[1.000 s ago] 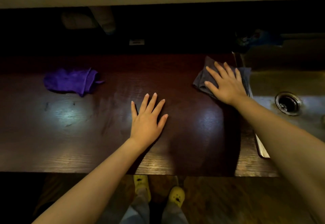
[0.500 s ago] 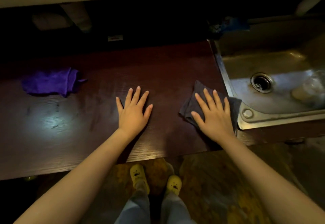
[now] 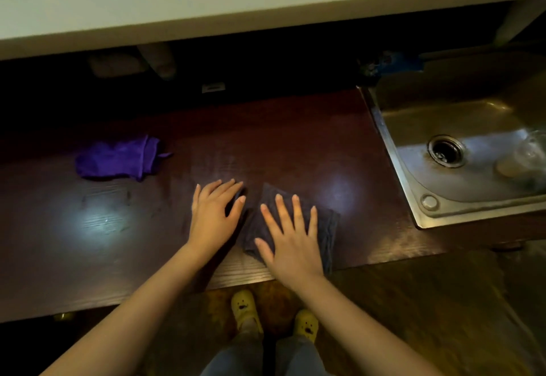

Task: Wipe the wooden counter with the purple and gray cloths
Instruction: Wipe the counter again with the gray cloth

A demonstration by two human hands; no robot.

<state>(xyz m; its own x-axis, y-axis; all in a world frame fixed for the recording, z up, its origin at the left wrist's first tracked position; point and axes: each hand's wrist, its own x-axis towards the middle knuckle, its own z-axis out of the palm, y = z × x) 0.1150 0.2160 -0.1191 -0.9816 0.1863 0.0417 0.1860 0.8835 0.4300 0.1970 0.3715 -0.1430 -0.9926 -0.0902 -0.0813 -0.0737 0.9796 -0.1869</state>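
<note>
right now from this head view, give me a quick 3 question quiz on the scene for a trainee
1. True or false: the purple cloth is under a hand.
2. Which hand presses the gray cloth flat? A) left hand B) right hand C) neither
3. Fill in: the sink sits at the wooden counter's ____ end.

Key: 1 false, it lies alone, far left. 2 B, fingers spread; the left hand rests beside the cloth's left edge. 3 right.
</note>
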